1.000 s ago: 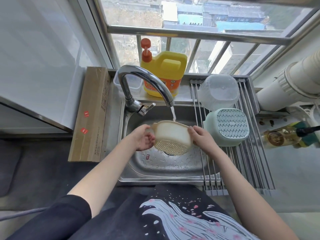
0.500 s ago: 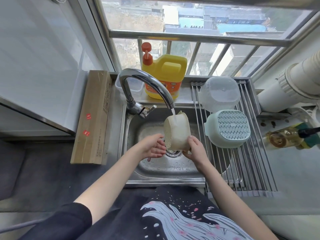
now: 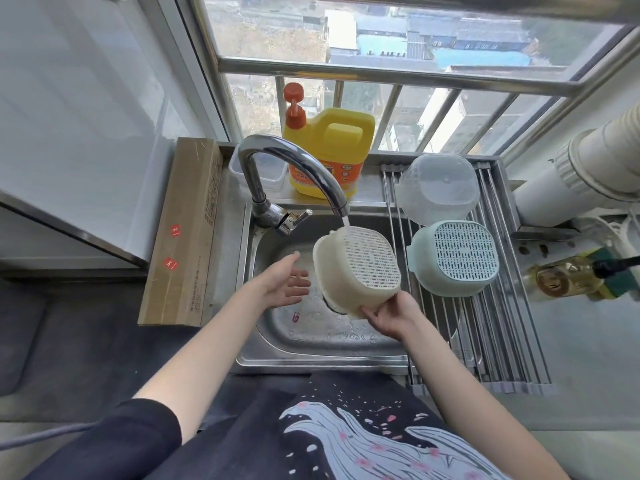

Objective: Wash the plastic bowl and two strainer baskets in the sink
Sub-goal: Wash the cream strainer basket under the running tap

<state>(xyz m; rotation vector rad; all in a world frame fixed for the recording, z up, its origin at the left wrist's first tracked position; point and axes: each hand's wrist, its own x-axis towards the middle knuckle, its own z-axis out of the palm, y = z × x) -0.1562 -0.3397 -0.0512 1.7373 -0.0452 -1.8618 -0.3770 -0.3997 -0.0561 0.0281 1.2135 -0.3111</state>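
Observation:
A cream strainer basket (image 3: pixel 356 268) is held upside down over the steel sink (image 3: pixel 277 344), its slotted bottom facing up under the running faucet (image 3: pixel 294 174). My right hand (image 3: pixel 391 313) grips its near rim. Just left of the basket, my left hand (image 3: pixel 287 285) hovers open with the palm up, not touching it. On the drying rack (image 3: pixel 498 344) to the right, a pale green strainer basket (image 3: pixel 453 258) lies upside down. Behind it a clear plastic bowl (image 3: pixel 436 188) also rests upside down.
A yellow detergent jug (image 3: pixel 332 157) with an orange pump and a small clear container (image 3: pixel 263 171) stand on the ledge behind the sink. A long cardboard box (image 3: pixel 187 233) lies along the sink's left side. An oil bottle (image 3: pixel 568 275) lies at right.
The cream basket has turned from standing on edge to bottom-up under the water stream. My left hand has come off it and opened; my right hand alone holds it.

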